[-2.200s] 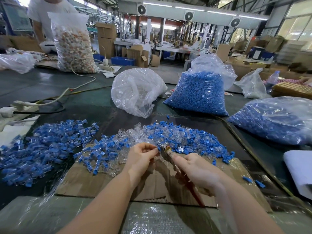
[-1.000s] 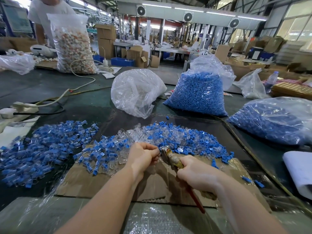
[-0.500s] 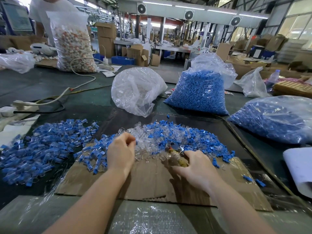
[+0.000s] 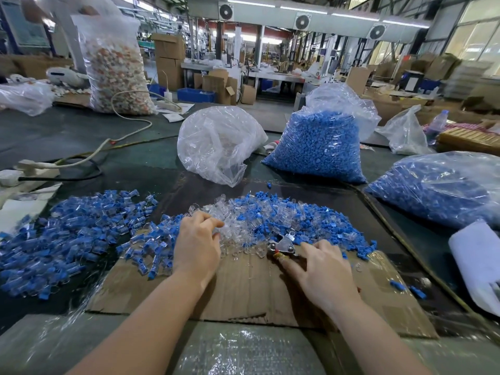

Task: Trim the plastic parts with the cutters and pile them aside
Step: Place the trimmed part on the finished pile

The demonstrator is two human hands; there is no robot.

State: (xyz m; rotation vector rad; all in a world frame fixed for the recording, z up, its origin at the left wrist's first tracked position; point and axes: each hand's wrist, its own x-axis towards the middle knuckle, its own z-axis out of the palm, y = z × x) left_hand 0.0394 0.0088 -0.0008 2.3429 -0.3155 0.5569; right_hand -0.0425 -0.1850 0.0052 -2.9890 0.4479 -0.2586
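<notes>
A heap of mixed clear and blue plastic parts (image 4: 273,215) lies at the far edge of a cardboard sheet (image 4: 243,288). My left hand (image 4: 197,247) reaches into the heap's left side, with curled fingertips and thumb pinching a clear part (image 4: 217,230). My right hand (image 4: 322,274) lies low on the cardboard and holds the cutters (image 4: 284,246). Only their metal head shows, lying flat beside the heap; the handles are hidden under my palm. A second pile of blue-and-clear parts (image 4: 75,228) spreads to the left.
A clear bag (image 4: 216,147) and a bag of blue parts (image 4: 319,147) stand behind the heap. Another blue bag (image 4: 443,188) lies right, above white paper (image 4: 476,263). Cables and a power strip (image 4: 38,166) lie left. A tall mixed-parts bag (image 4: 113,69) stands far left.
Both hands dropped from a raised trimming pose to the cardboard. My left hand swung left to the side pile, then came back to the heap. My right hand lowered the cutters flat.
</notes>
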